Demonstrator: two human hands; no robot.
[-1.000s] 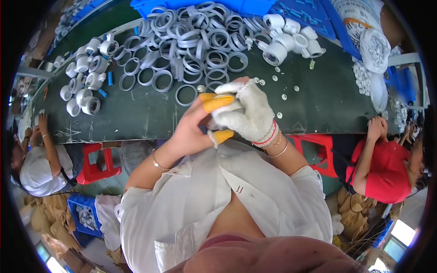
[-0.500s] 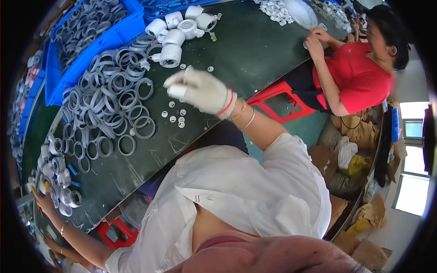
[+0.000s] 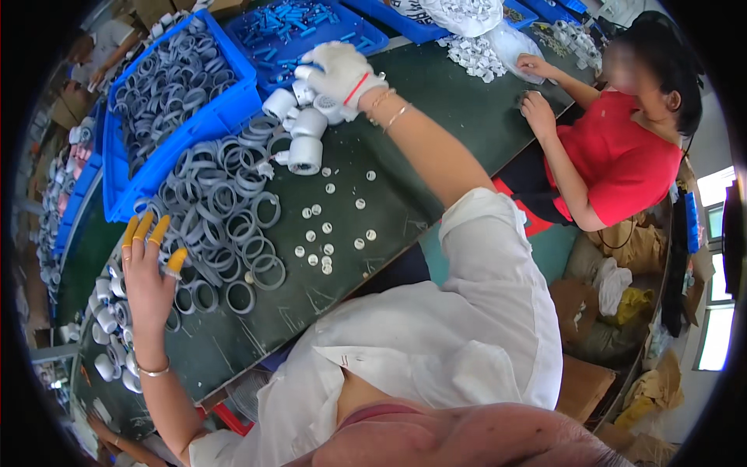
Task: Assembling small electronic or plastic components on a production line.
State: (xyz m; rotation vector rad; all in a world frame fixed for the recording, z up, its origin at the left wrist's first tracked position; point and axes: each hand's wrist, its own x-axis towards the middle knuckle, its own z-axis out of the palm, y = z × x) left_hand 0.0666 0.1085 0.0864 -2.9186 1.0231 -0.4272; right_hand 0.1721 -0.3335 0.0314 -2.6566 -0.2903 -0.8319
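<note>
My left hand [image 3: 148,280], with yellow finger cots on its fingertips, is open at the near left edge of a pile of grey rings [image 3: 226,187]. Its fingers are stretched out and no object shows in them. My right hand [image 3: 338,74], in a white glove, is stretched far forward over a group of white round housings [image 3: 305,154]. Its fingers look apart and loosely bent, and I see nothing held in them; the glove hides some housings below. Small white discs [image 3: 327,228] lie scattered on the dark green table [image 3: 420,101] nearer to me.
A blue bin [image 3: 249,97] full of grey rings stands at the far left, beside a blue tray [image 3: 373,39] of blue tubes. More white parts [image 3: 117,327] lie at the left. A co-worker in red [image 3: 615,148] handles small pieces at the right, near white pieces [image 3: 475,58].
My right hand has moved away from me, from above the discs to the housings; the white piece in it no longer shows. My left hand has moved from the white parts to the rings.
</note>
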